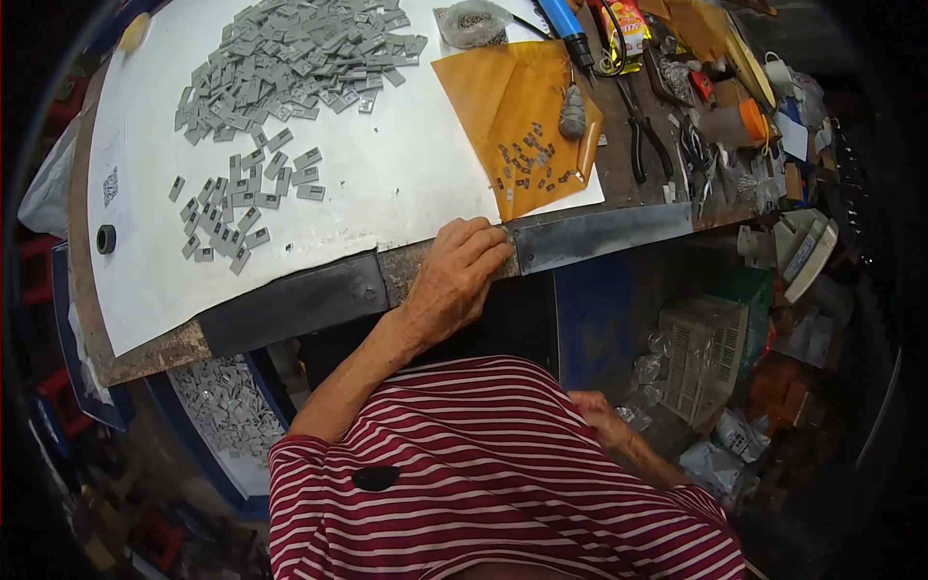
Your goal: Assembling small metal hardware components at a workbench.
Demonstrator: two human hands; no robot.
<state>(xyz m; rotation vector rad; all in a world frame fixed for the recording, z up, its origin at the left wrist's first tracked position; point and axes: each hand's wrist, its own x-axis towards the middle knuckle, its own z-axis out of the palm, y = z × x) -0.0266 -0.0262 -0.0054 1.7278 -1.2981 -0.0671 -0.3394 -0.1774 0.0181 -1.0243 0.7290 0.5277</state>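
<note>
Plenty of bare room on the white sheet-covered worktop (406, 184), mostly its middle and the strip along the near edge. At 11 o'clock the big heap of small grey flat plastic pieces (290, 58) blocks things, with a looser scatter of the same grey pieces (237, 208) at 9. The orange-brown paper sheet dotted with tiny metal bits (517, 121) sits at 1, and the tangle of pliers and scissors (667, 145) crowds 2 o'clock.

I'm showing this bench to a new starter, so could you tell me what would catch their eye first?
Probably the big heap of small grey rectangular pieces at the far left of the white sheet, with a smaller scatter nearer. Next, the left hand resting on the bench's front edge, and the orange-brown paper holding tiny dark parts.
</note>
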